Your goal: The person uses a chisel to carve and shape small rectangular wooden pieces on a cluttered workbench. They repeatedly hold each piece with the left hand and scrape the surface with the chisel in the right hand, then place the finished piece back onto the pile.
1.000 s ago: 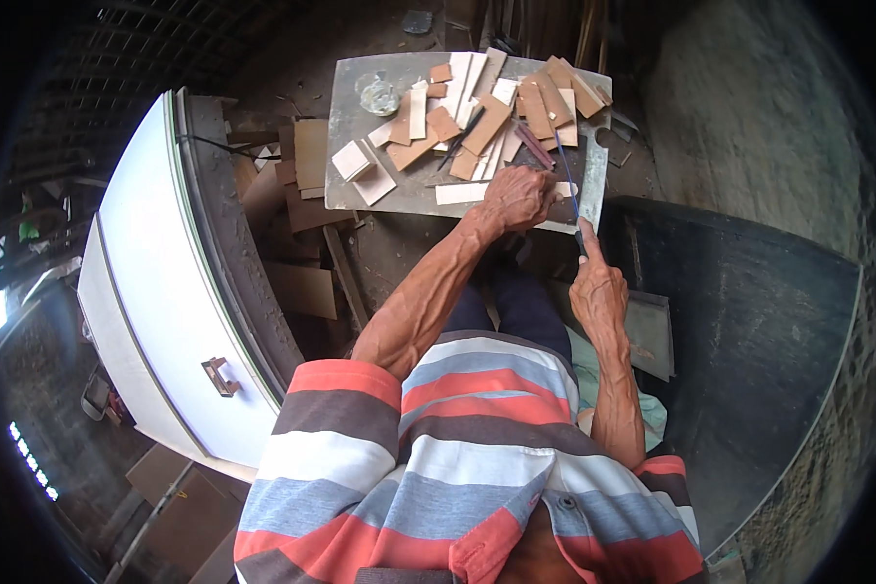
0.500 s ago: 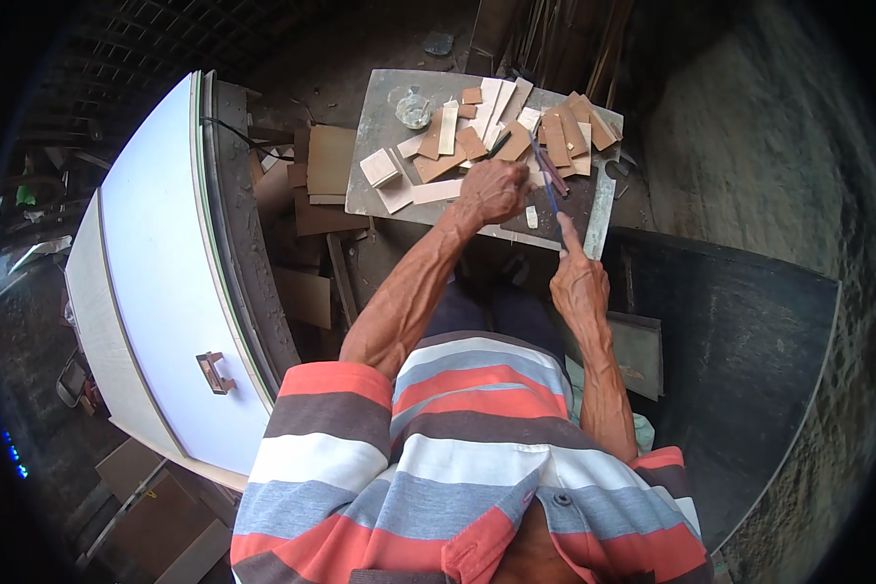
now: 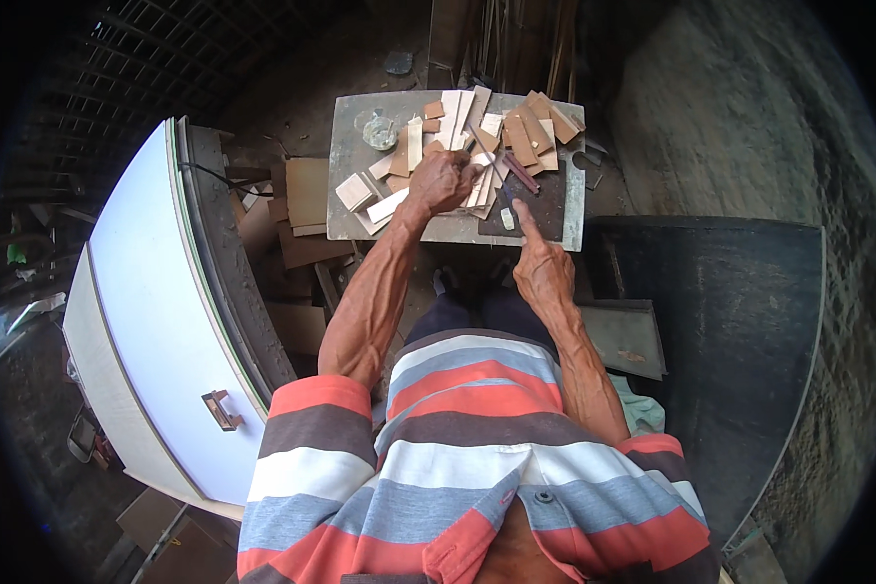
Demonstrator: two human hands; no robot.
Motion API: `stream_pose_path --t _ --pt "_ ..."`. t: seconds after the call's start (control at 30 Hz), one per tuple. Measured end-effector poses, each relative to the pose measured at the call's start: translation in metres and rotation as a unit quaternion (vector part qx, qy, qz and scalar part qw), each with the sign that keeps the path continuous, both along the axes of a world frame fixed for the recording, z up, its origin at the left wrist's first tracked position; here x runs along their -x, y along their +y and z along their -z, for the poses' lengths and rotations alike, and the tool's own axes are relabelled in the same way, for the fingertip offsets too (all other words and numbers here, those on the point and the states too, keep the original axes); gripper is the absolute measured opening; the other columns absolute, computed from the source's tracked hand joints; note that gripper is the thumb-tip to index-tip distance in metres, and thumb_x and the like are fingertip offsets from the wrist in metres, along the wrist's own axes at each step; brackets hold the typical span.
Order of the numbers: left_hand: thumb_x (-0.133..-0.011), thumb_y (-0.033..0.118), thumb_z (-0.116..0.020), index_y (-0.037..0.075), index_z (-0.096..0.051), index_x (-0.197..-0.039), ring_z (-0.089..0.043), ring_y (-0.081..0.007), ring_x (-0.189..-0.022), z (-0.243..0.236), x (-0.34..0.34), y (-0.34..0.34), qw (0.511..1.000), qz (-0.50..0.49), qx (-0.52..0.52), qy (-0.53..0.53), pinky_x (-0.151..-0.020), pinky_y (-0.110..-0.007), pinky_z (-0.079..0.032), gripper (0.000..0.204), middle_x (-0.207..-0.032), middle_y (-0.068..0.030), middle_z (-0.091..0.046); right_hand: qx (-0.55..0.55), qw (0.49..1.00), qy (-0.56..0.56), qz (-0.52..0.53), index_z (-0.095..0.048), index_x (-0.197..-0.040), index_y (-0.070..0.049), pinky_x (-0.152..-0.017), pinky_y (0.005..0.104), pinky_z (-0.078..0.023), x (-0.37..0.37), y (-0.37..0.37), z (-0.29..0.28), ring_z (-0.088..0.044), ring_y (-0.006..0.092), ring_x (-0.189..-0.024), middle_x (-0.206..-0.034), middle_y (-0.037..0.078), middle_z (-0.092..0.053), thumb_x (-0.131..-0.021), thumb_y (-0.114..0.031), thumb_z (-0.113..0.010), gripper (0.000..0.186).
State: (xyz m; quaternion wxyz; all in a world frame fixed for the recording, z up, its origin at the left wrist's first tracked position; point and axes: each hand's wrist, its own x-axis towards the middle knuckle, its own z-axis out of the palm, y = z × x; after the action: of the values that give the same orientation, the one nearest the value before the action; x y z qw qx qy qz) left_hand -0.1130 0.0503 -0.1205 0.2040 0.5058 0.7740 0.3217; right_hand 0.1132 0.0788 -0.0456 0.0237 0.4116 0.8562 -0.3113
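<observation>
My left hand [image 3: 445,180] is closed in a fist over the wood scraps on a small grey table [image 3: 348,146]. What its fingers hold is too small and covered to make out. My right hand [image 3: 545,273] is at the table's near edge, its index finger stretched along a long thin blade [image 3: 496,168]. The blade slants away and leftward, past the left fingertips. Pale wood strips [image 3: 455,115] and brown wood pieces [image 3: 523,136] lie scattered around both hands. A dark reddish stick [image 3: 522,173] rests just beyond the right fingertip.
On the table's left stand a clear glass dish [image 3: 380,133] and a stack of pale blocks [image 3: 356,192]. A white cabinet panel with a handle [image 3: 222,411] fills the left side. At right are a dark board [image 3: 711,331] and a rough wall [image 3: 749,127].
The whole view has shifted, with the table now farther left. My right hand has moved forward over the table edge, and the blade slants more to the left. My left hand stays closed.
</observation>
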Motion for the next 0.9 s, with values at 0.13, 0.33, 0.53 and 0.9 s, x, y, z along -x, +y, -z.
stream_pose_path --t 0.13,0.33,0.53,0.9 --pt "-0.086 0.024 -0.066 -0.001 -0.069 -0.085 -0.062 -0.0366 -0.062 -0.006 -0.003 0.004 1.0 0.015 -0.004 0.007 -0.06 -0.044 -0.048 0.025 -0.069 -0.0185 -0.066 0.004 1.0 -0.015 0.014 -0.037 -0.147 -0.019 -0.066 0.0524 -0.05 -0.005 -0.002 -0.004 -0.065 0.0426 -0.068 -0.071 0.023 -0.065 -0.079 0.001 -0.052 0.073" --pt "-0.083 0.018 -0.064 0.003 -0.065 -0.076 -0.061 -0.0384 -0.062 -0.011 -0.014 0.013 0.995 0.049 0.015 0.08 -0.058 -0.044 -0.048 0.016 -0.067 -0.0183 -0.063 0.009 0.999 -0.034 0.017 -0.038 -0.146 -0.021 -0.069 0.054 -0.051 -0.013 0.004 -0.013 -0.066 0.0448 -0.072 -0.073 0.024 -0.066 -0.078 0.0 -0.052 0.073" --pt "-0.084 0.021 -0.065 0.006 -0.066 -0.079 -0.064 -0.0356 -0.067 -0.018 -0.017 0.021 0.992 0.045 0.001 0.116 -0.06 -0.044 -0.049 0.016 -0.075 -0.016 -0.067 0.032 0.998 -0.041 0.037 -0.038 -0.146 -0.02 -0.071 0.0547 -0.051 -0.015 0.015 -0.025 -0.065 0.0464 -0.072 -0.072 0.025 -0.065 -0.078 -0.001 -0.052 0.072" --pt "-0.087 0.025 -0.064 0.002 -0.065 -0.082 -0.063 -0.0364 -0.064 -0.01 -0.036 0.032 0.999 0.034 0.03 -0.004 -0.06 -0.043 -0.048 0.024 -0.07 -0.0187 -0.064 0.011 1.0 -0.004 0.024 -0.039 -0.145 -0.017 -0.072 0.0539 -0.05 -0.033 0.025 -0.018 -0.064 0.0467 -0.071 -0.071 0.026 -0.064 -0.08 -0.001 -0.051 0.067"
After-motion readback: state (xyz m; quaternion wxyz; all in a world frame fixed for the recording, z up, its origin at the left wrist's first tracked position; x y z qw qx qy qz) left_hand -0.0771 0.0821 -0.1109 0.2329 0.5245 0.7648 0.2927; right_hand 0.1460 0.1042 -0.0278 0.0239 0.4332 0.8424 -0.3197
